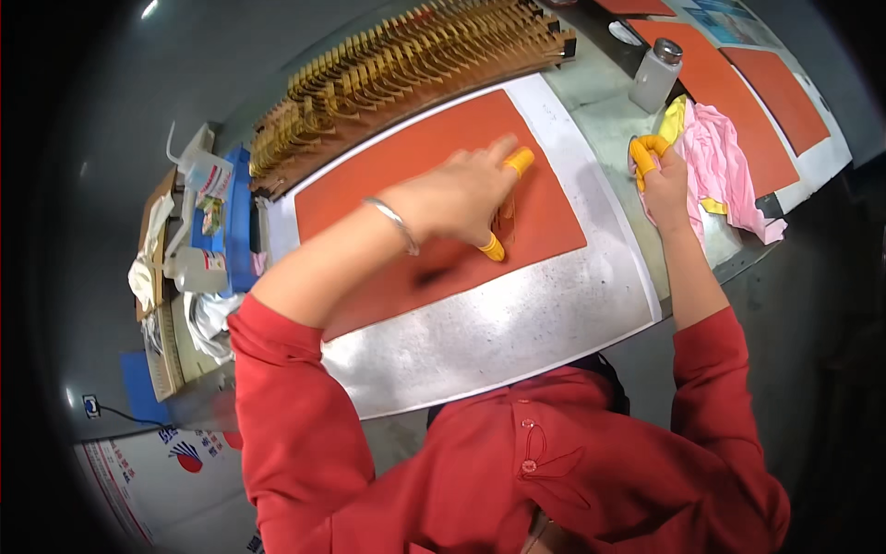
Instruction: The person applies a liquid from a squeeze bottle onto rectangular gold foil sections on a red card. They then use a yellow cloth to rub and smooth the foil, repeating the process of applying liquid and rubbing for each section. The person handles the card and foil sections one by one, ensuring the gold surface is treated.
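My left hand (457, 198) is over an orange-red mat (554, 217), with thumb and fingers spread and slightly blurred. It wears yellow finger cots and a silver bangle. Between its thumb and forefinger, small brass-coloured pieces (505, 220) show on the mat, partly hidden by the hand; their exact shape is unclear. Over at the right, my right hand (666, 185), also in yellow finger cots, is closed with bent fingers on a crumpled pink cloth (715, 152). The cloth shows on both sides of that hand.
Behind the mat stands a long rack (397, 78) of thin brass-coloured strips. A clear bottle with a metal cap (657, 74) is at the back right, near further orange mats (738, 102). At the left are a blue tray (240, 222) and plastic bottles (201, 270). White sheeting (480, 337) lies under the mat.
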`<control>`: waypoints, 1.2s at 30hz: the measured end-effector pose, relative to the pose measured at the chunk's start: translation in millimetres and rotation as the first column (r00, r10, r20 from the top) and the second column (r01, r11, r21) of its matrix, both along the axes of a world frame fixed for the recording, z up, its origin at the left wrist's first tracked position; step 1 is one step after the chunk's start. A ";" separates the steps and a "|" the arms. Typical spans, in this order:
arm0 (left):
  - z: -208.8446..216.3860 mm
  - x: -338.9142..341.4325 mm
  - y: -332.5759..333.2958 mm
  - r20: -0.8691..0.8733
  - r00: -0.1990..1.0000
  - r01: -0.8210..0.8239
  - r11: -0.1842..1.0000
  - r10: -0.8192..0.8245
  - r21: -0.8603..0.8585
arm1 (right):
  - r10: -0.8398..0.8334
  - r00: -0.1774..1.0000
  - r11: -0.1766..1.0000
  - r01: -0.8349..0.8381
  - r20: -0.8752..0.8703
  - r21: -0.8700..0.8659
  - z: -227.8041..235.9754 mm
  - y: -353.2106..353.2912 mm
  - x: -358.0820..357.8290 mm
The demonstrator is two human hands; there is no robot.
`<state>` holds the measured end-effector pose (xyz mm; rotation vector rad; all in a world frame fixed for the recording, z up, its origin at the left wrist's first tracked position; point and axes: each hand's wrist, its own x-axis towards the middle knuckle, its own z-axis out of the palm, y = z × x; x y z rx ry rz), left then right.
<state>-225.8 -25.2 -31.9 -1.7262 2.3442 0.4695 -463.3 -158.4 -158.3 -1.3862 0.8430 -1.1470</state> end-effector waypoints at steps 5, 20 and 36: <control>-38.8 71.9 48.0 -0.121 0.964 -0.255 0.948 0.235 -0.192 | 0.034 0.999 0.999 -0.034 -0.002 0.004 -0.3 2.1 1.9; -75.2 25.2 32.4 -0.453 0.883 -0.255 0.938 0.127 -0.234 | -0.033 0.987 0.999 0.029 -0.156 -0.024 3.7 -0.2 5.6; -59.9 40.2 81.6 -0.588 0.792 -0.424 0.841 0.165 -0.335 | -0.028 0.984 0.998 0.016 -0.178 -0.067 5.2 -0.5 5.0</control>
